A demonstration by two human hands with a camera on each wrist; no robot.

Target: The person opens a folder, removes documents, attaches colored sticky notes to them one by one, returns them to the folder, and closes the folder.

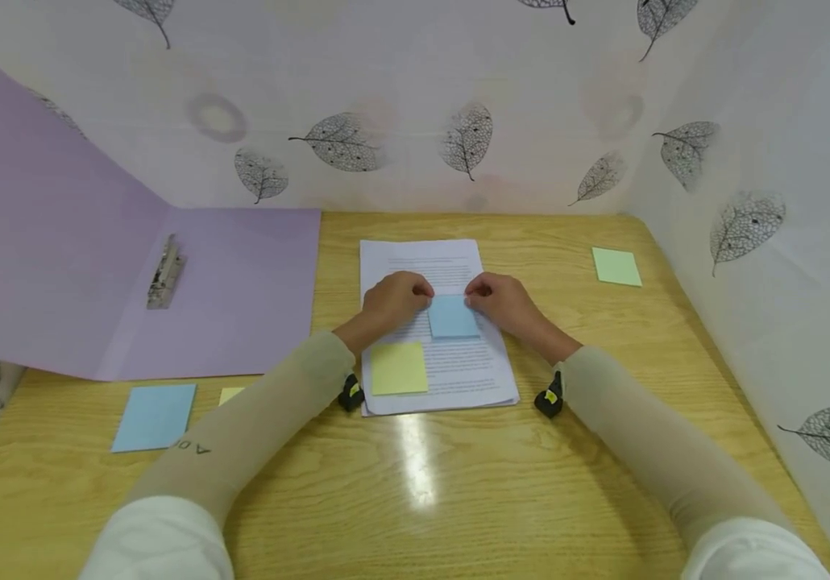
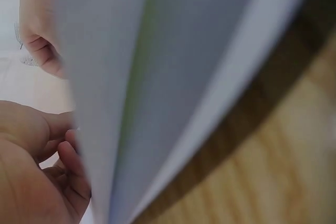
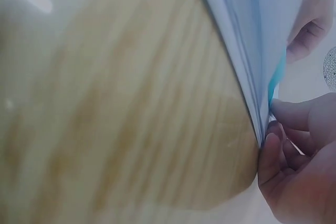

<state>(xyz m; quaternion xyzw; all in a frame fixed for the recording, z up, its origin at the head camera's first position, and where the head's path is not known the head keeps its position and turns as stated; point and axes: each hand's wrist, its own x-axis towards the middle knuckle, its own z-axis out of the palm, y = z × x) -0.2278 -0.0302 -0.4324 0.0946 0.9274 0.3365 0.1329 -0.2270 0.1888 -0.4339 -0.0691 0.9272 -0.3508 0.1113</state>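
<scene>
A blue sticky note (image 1: 454, 318) lies over the upper middle of a printed paper stack (image 1: 466, 379). My left hand (image 1: 395, 300) pinches its upper left corner with thumb and fingers. At the upper right corner, my right hand (image 1: 508, 306) pinches the same note. Seen edge-on in the right wrist view, the blue note (image 3: 276, 77) reaches the right hand's fingertips (image 3: 277, 107). A yellow sticky note (image 1: 399, 369) sits on the lower left of the top page, below my left wrist. In the left wrist view the sheets hide part of the left hand (image 2: 37, 166).
Left of the stack, a purple folder (image 1: 241, 290) lies spread, its cover raised, with a metal clip (image 1: 166, 274) inside. Another blue note (image 1: 154, 417) and a partly covered yellow note (image 1: 230, 395) lie in front of it. A green note (image 1: 616, 267) is far right; leaf-patterned cloth (image 1: 400, 64) borders the table.
</scene>
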